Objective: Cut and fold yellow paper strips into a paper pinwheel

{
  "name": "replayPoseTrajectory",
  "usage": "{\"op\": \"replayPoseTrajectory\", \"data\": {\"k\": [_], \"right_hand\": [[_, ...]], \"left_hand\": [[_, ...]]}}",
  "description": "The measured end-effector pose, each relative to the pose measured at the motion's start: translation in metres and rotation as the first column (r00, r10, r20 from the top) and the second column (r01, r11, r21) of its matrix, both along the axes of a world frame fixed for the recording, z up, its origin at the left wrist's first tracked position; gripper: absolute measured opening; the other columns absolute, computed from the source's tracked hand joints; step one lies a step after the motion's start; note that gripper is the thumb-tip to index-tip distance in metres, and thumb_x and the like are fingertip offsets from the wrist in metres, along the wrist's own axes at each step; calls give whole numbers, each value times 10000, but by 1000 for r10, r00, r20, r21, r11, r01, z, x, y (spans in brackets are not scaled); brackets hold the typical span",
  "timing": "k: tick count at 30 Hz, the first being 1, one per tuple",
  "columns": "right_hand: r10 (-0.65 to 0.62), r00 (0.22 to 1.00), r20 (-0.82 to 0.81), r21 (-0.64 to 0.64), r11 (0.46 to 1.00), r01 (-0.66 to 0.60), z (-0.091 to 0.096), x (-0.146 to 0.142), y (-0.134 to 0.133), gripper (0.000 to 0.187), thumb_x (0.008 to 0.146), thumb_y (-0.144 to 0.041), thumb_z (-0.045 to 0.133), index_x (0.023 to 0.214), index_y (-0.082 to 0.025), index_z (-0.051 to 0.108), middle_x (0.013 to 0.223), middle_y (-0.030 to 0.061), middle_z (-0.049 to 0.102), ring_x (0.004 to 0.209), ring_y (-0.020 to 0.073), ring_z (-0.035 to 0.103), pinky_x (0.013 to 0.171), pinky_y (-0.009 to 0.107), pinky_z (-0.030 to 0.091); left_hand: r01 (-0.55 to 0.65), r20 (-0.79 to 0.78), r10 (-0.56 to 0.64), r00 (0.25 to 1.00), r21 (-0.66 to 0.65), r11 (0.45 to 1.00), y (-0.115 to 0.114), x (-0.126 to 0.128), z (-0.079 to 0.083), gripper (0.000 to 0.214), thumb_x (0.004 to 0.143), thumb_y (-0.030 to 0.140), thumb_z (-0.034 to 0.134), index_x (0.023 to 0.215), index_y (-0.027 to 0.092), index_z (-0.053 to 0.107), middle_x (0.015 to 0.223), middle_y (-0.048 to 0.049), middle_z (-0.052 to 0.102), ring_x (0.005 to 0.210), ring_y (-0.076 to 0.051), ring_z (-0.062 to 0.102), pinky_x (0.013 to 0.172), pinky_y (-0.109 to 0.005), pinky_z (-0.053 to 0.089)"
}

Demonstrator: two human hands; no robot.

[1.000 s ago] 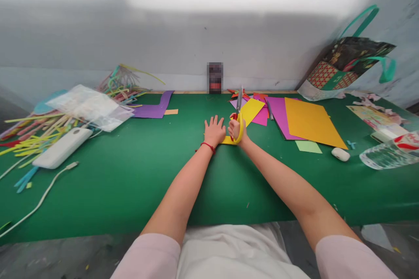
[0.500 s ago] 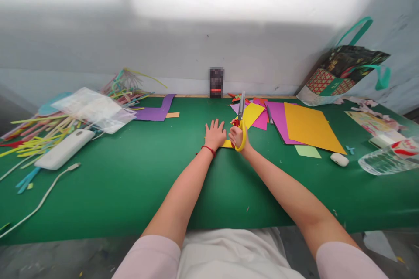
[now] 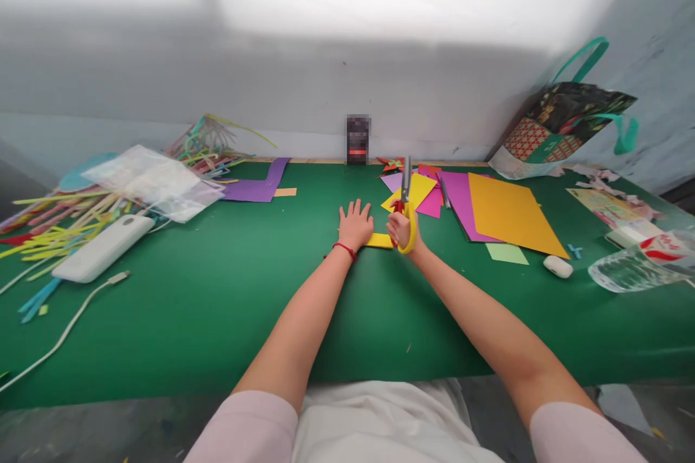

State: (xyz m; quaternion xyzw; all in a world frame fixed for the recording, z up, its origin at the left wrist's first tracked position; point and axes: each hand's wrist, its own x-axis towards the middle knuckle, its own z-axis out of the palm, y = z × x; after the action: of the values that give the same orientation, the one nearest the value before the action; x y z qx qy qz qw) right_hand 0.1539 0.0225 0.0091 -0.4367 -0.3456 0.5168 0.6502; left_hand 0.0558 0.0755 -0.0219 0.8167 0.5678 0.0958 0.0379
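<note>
One yel. strip [image 3: 380, 240], partly under spread L hand [image 3: 356, 226], near R hand [image 3: 400, 228] gripping scissors [image 3: 406, 184].

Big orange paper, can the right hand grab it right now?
Probably not easily: the right hand is holding scissors. But nothing covers the big orange paper, so setting them down might free the way.

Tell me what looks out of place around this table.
A pale scrap lies on the floor at right rather than on the table. At left, coloured strips sprawl in a messy heap, partly under translucent plastic.
</note>
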Motion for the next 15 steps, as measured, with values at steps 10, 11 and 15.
{"op": "replayPoseTrajectory", "data": {"k": [10,11,15], "right_hand": [[5,1000,-8,13,1000,-5,4,0,3,172,649,-258,531,754,-253,395,357,-150,204,239,53,140,231,167,102],[3,1000,3,4,1000,-3,4,-1,3,173,650,-251,534,749,-251,392,357,-150,200,237,52,141,233,168,98],[16,1000,21,-14,1000,-16,5,-2,5,169,648,-206,520,748,-249,391,357,-153,202,232,48,142,235,167,95]], "left_hand": [[6,10,-7,1000,10,1000,0,0,-1,495,889,316,280,1356,183,379,1457,-94,302,1334,-256,265,1082,-496,184],[7,8,-7,1000,12,1000,0,0,0,496,890,317,279,1357,182,378,1458,-95,300,1335,-256,263,1082,-496,183],[-2,1,2,1000,6,1000,0,0,0,492,890,317,267,1354,196,381,1459,-84,302,1336,-250,262,1082,-496,183]]}}
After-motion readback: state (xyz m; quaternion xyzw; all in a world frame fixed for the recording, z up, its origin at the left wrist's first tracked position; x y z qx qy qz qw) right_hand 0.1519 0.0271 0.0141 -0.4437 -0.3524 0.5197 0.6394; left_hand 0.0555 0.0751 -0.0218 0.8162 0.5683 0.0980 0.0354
